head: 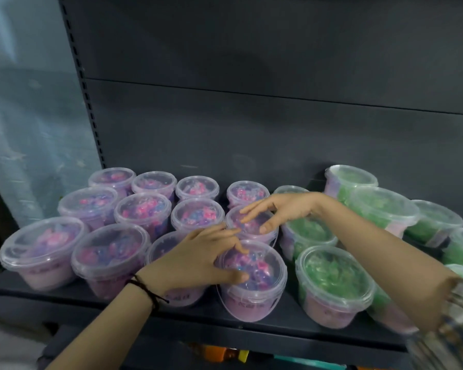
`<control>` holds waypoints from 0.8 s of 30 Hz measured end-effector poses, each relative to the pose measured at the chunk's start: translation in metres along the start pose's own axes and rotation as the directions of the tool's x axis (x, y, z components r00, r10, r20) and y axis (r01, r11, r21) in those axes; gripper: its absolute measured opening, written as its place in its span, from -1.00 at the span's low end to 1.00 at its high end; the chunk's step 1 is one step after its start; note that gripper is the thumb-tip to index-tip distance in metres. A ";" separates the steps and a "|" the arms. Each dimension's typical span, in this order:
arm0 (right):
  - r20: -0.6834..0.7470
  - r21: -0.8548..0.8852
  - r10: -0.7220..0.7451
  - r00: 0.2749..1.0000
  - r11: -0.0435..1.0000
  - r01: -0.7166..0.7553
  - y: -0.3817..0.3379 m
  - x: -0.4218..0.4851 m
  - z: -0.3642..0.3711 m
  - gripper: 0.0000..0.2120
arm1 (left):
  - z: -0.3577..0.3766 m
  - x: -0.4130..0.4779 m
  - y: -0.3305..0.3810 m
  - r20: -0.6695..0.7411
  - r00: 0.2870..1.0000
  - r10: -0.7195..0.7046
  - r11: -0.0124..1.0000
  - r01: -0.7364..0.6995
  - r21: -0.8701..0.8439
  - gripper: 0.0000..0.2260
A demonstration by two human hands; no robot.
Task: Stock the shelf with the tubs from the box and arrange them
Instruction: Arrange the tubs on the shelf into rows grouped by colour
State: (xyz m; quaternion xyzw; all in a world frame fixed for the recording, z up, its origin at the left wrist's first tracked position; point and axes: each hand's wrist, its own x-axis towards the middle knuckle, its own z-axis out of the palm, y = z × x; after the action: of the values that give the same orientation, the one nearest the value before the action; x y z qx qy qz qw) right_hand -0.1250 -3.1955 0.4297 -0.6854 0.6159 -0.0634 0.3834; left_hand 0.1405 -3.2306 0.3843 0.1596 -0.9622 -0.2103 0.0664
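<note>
The shelf [91,308] looks well stocked already. Purple tubs [142,209] fill the left and centre of the frame in three rows of four, and green tubs [334,276] take up the right side in looser rows, some running out of frame. The box is not in view, so I cannot tell how many tubs are left to bring over.

What remains, by my reading, is mostly arranging — squaring up the purple column that borders the green.

- The left hand [198,257] is at lower centre, thumb and forefinger curved round the left rim of the front tub [254,279]. This is a light grasp on the lid edge, and the tub stands on the shelf, not lifted.
- The right hand [278,209] arches over the tub behind [251,222] in the middle row. Its fingers are straight and spread, with the thumb tip at the lid's near edge; it touches rather than clasps.

The front tub sits a little forward of its row, close to the shelf's edge, so it likely needs nudging back into line.
</note>
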 end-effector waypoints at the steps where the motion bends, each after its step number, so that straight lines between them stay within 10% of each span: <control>1: -0.074 0.088 -0.013 0.997 0.996 0.019 0.001 0.003 -0.003 -0.62 | 0.000 0.000 0.000 -0.008 1.000 -0.001 1.000 0.001 0.005 -0.55; 6: -0.603 0.131 0.163 0.781 0.986 -0.105 0.019 0.033 -0.023 -0.68 | 0.004 0.002 -0.002 -0.013 1.000 -0.023 0.999 0.024 0.034 -0.52; 9: -0.473 -0.009 0.296 0.830 0.940 -0.340 0.022 0.044 -0.023 -0.52 | 0.006 0.002 -0.005 -0.018 1.000 -0.025 0.999 0.026 0.039 -0.48; 18: -0.614 -0.094 0.295 0.732 0.894 -0.439 0.008 0.063 -0.014 -0.68 | 0.005 0.001 -0.004 -0.023 0.999 -0.026 1.000 0.026 0.002 -0.55; 24: -0.556 0.047 0.247 0.793 0.963 -0.267 -0.002 0.036 -0.011 -0.56 | 0.004 0.000 -0.002 -0.024 0.999 -0.021 1.000 0.021 -0.006 -0.59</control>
State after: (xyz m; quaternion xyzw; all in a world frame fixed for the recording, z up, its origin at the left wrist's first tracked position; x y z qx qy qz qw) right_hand -0.1211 -3.2326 0.4251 -0.5534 0.7889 -0.1971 0.1805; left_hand 0.1401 -3.2309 0.3798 0.1722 -0.9590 -0.2119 0.0762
